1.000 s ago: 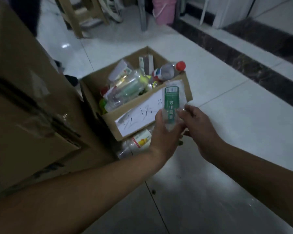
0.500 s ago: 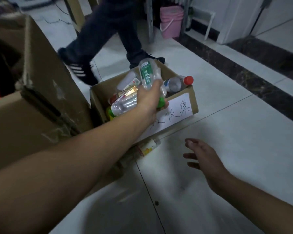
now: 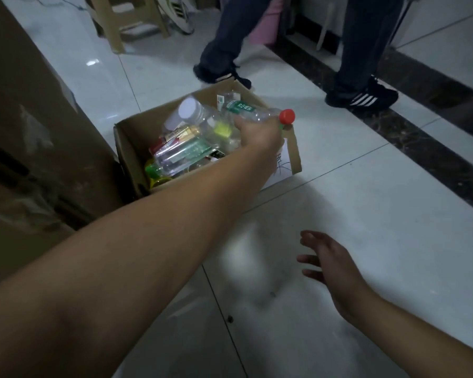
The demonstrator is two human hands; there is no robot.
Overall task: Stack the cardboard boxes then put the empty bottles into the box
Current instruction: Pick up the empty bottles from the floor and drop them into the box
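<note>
The bottle-filling step looks to be in hand: in the middle of the frame the open cardboard box [image 3: 294, 148] sits on the pale floor tiles [image 3: 366, 227], already crowded with clear plastic bottles [image 3: 180, 155], and the left hand [image 3: 257, 132] reaches over its right-hand rim. Whether that hand grips anything I cannot tell; its fingers lie among the bottles, close to a red-capped bottle [image 3: 286, 116] resting across the far corner, but the hold itself is hidden. The right hand [image 3: 327, 257], lower right of the frame, hangs over the floor with fingers spread and nothing in it. A larger brown carton [image 3: 33, 126] fills the left edge, and somebody's legs and dark trainers [image 3: 363, 98] stand just behind the box at the top. No loose bottle shows on the bare tiles, so the next move, I would guess, calls for settling what is under the left hand and looking round for more empties.
</note>
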